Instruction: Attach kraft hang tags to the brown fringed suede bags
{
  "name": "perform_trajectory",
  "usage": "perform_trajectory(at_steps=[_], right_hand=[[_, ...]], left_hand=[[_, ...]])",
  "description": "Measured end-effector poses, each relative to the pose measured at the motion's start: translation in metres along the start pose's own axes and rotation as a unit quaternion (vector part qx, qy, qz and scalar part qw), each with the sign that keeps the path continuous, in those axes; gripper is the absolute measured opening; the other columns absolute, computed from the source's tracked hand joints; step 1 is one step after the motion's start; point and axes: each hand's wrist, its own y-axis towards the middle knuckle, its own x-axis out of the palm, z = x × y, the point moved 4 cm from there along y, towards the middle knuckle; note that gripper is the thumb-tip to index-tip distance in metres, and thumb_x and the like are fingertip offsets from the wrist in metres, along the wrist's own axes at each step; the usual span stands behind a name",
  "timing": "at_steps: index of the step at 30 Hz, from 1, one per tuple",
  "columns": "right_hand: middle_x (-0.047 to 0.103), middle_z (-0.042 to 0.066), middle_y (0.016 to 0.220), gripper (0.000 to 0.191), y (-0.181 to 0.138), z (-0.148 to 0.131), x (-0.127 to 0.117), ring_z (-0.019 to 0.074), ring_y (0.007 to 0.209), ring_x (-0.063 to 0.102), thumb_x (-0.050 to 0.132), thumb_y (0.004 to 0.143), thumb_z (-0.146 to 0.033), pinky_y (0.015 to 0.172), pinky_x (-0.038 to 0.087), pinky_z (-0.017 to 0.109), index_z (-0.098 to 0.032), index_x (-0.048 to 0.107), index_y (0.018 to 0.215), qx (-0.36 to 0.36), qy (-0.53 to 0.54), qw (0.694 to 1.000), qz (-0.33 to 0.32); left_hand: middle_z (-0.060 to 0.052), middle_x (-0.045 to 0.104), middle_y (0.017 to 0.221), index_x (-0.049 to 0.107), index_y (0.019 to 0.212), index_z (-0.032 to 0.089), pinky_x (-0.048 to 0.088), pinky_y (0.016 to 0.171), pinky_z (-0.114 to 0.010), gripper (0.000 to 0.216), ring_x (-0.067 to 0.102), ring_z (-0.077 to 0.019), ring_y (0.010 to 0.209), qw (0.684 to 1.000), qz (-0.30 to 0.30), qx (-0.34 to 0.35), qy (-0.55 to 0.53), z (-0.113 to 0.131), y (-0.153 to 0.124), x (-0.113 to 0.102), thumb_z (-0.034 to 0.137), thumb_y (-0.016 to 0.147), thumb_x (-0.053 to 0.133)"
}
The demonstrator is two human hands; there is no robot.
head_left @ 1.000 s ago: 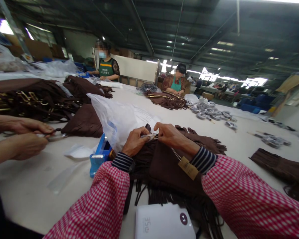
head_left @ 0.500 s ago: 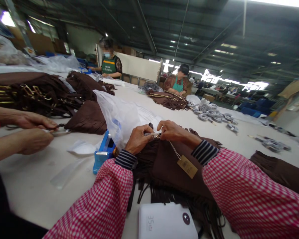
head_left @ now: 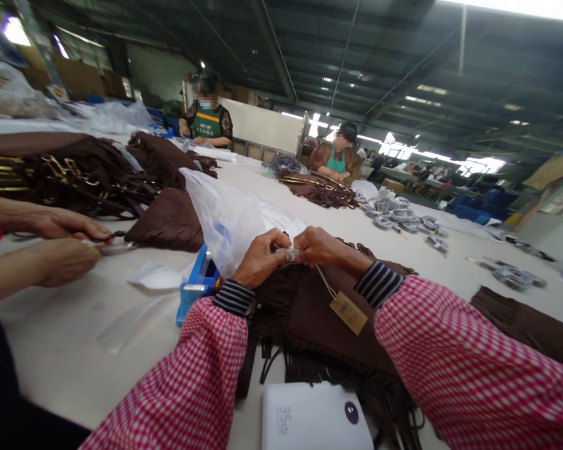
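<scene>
A dark brown fringed bag [head_left: 328,312] lies on the table in front of me, its long fringe hanging toward my side. At its top edge my left hand [head_left: 261,257] is closed on a small piece of clear plastic wrap [head_left: 288,254]. My right hand [head_left: 316,245] pinches the other end of that wrap, fingertips almost touching the left ones. What the wrap covers is hidden by my fingers. A tan paper tag [head_left: 349,312] on a white string hangs from under my right hand onto the bag.
A blue tape dispenser [head_left: 194,294] stands left of my left hand, beside a white plastic bag [head_left: 220,219]. A white power bank [head_left: 314,415] lies nearest me. At left a co-worker's hands [head_left: 60,240] hold a strap; brown bags [head_left: 75,169] are piled behind.
My right hand has come down and inward, its raised fingers now closed on the wrap beside my left hand. The tag has shifted slightly left.
</scene>
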Motion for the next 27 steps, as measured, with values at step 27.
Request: perform_trajectory(at_steps=[27], right_hand=[[0.064, 0.0, 0.054, 0.01, -0.002, 0.043, 0.002, 0.0068, 0.043, 0.049, 0.074, 0.064, -0.018, 0.038, 0.028, 0.016, -0.013, 0.065, 0.063, 0.093, 0.315, 0.944, 0.001]], left_hand=[[0.0, 0.061, 0.061, 0.074, 0.073, 0.013, 0.037, 0.054, -0.025, 0.019, 0.05, -0.0126, 0.053, 0.989, 0.065, -0.095, -0.098, -0.028, -0.008, 0.046, 0.029, 0.078, 0.063]])
